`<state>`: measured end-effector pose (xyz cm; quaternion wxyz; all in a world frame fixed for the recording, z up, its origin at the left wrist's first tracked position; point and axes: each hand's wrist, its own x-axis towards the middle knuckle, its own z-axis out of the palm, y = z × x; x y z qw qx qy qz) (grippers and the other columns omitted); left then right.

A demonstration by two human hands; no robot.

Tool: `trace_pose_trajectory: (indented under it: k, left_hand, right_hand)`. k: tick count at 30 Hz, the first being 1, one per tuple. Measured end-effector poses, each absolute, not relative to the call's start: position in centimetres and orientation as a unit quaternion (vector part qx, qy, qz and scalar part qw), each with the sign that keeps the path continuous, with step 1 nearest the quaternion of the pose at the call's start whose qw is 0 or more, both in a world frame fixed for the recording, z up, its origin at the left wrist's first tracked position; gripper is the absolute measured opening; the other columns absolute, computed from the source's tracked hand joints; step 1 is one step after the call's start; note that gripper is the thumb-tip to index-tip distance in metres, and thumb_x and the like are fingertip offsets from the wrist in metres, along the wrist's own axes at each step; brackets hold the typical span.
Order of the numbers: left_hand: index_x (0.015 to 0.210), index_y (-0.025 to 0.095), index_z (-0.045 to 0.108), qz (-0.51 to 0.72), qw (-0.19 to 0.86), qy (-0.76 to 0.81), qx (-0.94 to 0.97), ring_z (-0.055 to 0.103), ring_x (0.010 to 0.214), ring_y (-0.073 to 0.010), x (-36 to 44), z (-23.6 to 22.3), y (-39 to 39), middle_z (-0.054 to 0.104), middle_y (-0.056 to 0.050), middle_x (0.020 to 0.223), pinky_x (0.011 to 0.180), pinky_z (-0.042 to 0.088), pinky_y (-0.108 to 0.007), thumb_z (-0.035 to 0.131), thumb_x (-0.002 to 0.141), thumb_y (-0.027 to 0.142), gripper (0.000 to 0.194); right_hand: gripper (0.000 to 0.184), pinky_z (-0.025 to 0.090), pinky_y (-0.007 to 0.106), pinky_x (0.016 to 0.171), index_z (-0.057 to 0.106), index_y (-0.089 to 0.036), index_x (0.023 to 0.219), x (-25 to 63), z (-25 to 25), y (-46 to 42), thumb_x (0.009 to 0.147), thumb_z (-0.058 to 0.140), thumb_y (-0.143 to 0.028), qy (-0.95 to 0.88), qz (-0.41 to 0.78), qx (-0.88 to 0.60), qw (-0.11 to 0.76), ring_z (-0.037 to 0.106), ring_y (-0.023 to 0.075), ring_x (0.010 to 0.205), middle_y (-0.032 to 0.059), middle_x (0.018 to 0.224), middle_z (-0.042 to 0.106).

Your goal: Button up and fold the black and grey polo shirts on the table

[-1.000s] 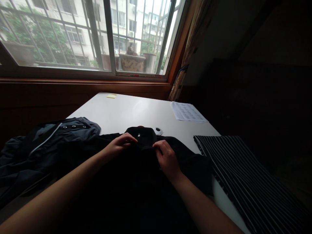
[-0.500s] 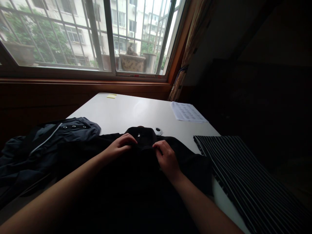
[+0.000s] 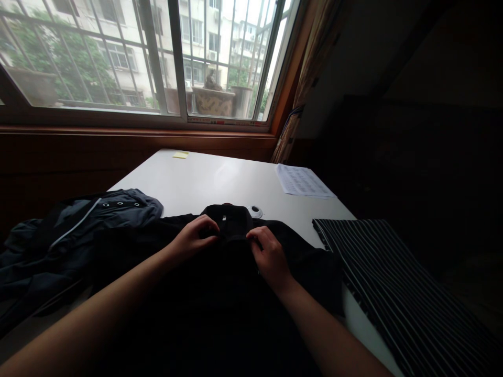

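Note:
A black collared shirt (image 3: 231, 293) lies spread over the near part of the table, its collar (image 3: 236, 209) facing the window and a small pale label showing inside. My left hand (image 3: 194, 235) is at the left side of the collar, with thumb and forefinger curled round its dark edge. At the right side, my right hand (image 3: 271, 256) pinches the collar's edge between thumb and bent fingers. Dark cloth hides the exact grip of the left fingertips. Most of the shirt's front is lost in shadow.
Left of the shirt lies a crumpled dark blue garment (image 3: 129, 207) with eyelets. Striped black cloth (image 3: 377, 262) covers the right edge of the white table (image 3: 196, 178). Beyond the collar sits a round white object (image 3: 255, 211). Papers (image 3: 302, 180) and a yellow note (image 3: 181, 155) lie farther back.
My left hand has shifted very slightly left, and the gap between its thumb and forefinger looks wider. My right hand and the shirt stay almost still.

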<state>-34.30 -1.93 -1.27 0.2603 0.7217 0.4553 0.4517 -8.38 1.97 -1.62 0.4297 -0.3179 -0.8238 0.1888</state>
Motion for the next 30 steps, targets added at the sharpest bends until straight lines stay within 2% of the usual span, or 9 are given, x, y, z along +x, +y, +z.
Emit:
trace_pose_trajectory:
  k: [14, 20, 26, 30]
  left_hand:
    - [0.089, 0.019, 0.074, 0.431, 0.257, 0.491, 0.712, 0.065, 0.087, -0.0189, -34.0, -1.0, -2.0, 0.067, -0.005, 0.093, 0.081, 0.052, -0.032, 0.074, 0.084, 0.028, 0.01]
    - [0.089, 0.019, 0.075, 0.412, 0.243, 0.467, 0.744, 0.068, 0.085, -0.0191, -33.5, -1.4, -2.0, 0.071, -0.005, 0.092, 0.081, 0.054, -0.031, 0.071, 0.086, 0.026, 0.009]
    - [0.095, 0.022, 0.077, 0.359, 0.168, 0.457, 0.796, 0.068, 0.088, -0.0193, -33.5, -2.5, -1.8, 0.074, -0.004, 0.092, 0.082, 0.054, -0.031, 0.065, 0.09, 0.021, 0.013]
    - [0.11, 0.023, 0.074, 0.349, 0.153, 0.465, 0.799, 0.068, 0.09, -0.0192, -33.6, -2.6, -1.8, 0.073, -0.005, 0.096, 0.084, 0.055, -0.032, 0.062, 0.092, 0.021, 0.022]
  right_hand:
    - [0.024, 0.051, 0.036, 0.085, 0.063, -0.024, 0.096, -8.4, -1.5, 1.8, 0.09, 0.05, -0.005, -0.828, 0.178, -0.316, 0.428, 0.062, 0.0211, 0.093, 0.0041, 0.096, 0.063]
    - [0.022, 0.053, 0.037, 0.085, 0.066, -0.026, 0.101, -8.4, -1.4, 1.5, 0.095, 0.052, -0.01, -0.831, 0.148, -0.301, 0.444, 0.063, 0.0211, 0.093, 0.0052, 0.099, 0.064]
    - [0.027, 0.054, 0.038, 0.084, 0.068, -0.028, 0.108, -8.6, -1.2, 0.9, 0.098, 0.049, -0.011, -0.859, 0.108, -0.268, 0.422, 0.062, 0.0221, 0.095, 0.0065, 0.102, 0.065]
    - [0.027, 0.054, 0.039, 0.086, 0.067, -0.026, 0.109, -8.8, -1.4, 1.0, 0.099, 0.048, -0.01, -0.867, 0.095, -0.269, 0.409, 0.062, 0.0226, 0.097, 0.0071, 0.104, 0.065]
